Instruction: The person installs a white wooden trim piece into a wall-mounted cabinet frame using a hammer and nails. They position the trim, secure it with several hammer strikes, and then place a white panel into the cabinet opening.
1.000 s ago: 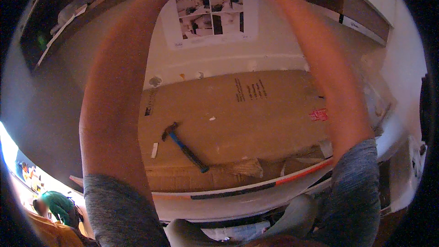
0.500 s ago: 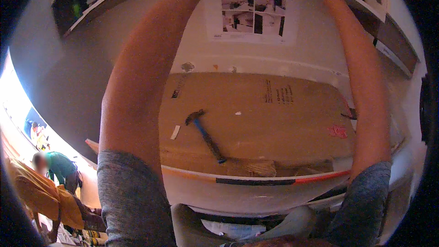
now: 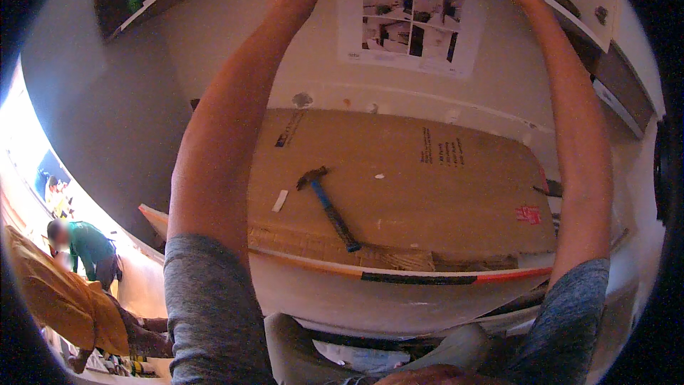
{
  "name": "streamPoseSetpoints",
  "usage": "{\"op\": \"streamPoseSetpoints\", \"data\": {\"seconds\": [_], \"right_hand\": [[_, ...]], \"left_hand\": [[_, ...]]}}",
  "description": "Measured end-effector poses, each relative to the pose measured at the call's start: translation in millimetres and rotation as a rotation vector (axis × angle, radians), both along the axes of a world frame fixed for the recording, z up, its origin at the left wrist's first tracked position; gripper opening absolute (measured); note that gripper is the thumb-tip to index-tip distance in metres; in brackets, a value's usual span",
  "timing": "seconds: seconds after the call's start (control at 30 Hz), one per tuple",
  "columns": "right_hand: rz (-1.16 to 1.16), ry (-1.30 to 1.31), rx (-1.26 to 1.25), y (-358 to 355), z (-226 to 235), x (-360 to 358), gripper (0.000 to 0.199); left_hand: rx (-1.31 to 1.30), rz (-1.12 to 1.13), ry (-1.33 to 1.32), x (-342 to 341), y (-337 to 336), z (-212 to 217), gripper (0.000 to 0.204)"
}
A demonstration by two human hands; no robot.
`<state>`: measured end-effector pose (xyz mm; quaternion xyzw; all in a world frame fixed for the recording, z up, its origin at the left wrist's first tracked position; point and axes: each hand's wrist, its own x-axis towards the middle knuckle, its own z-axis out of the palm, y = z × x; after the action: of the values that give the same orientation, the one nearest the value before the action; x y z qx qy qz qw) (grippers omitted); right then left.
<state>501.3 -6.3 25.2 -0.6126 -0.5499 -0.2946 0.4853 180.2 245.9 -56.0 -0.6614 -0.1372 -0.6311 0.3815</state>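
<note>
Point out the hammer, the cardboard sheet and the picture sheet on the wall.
hammer (image 3: 329, 208), head view, on its blue handle.
cardboard sheet (image 3: 427, 199), head view, on its bare middle.
picture sheet (image 3: 407, 25), head view, on its centre.

Strong daylight pours in at the far left edge of the frame, blown out to white beside the grey wall (image 3: 107, 121); the middle is evenly and softly lit, the flat brown cardboard sheet (image 3: 413, 192) showing warm and clear; the blue-handled hammer (image 3: 329, 207) casts only a faint shadow; fisheye bending curves the white counter edge (image 3: 399, 292) and blackens the corners; the raised forearms look slightly soft, the lower rim blurred.
</note>
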Motion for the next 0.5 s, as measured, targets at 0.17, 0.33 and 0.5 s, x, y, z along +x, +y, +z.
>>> {"op": "streamPoseSetpoints", "data": {"seconds": [0.17,0.33,0.5], "right_hand": [[-0.047,-0.117,-0.003,-3.5,0.1,2.1,0.045],[-0.066,-0.061,0.011,-2.7,-6.3,-13.2,0.04],[-0.025,0.023,-0.005,3.9,-7.8,-15.1,0.035]], "left_hand": [[-0.15,0.231,0.151,-3.5,-3.1,-11.5,0.082],[-0.209,0.209,0.174,-14.1,-4.6,-18.1,0.089],[-0.153,0.211,0.113,-17.6,-6.5,-17.8,0.085]]}}
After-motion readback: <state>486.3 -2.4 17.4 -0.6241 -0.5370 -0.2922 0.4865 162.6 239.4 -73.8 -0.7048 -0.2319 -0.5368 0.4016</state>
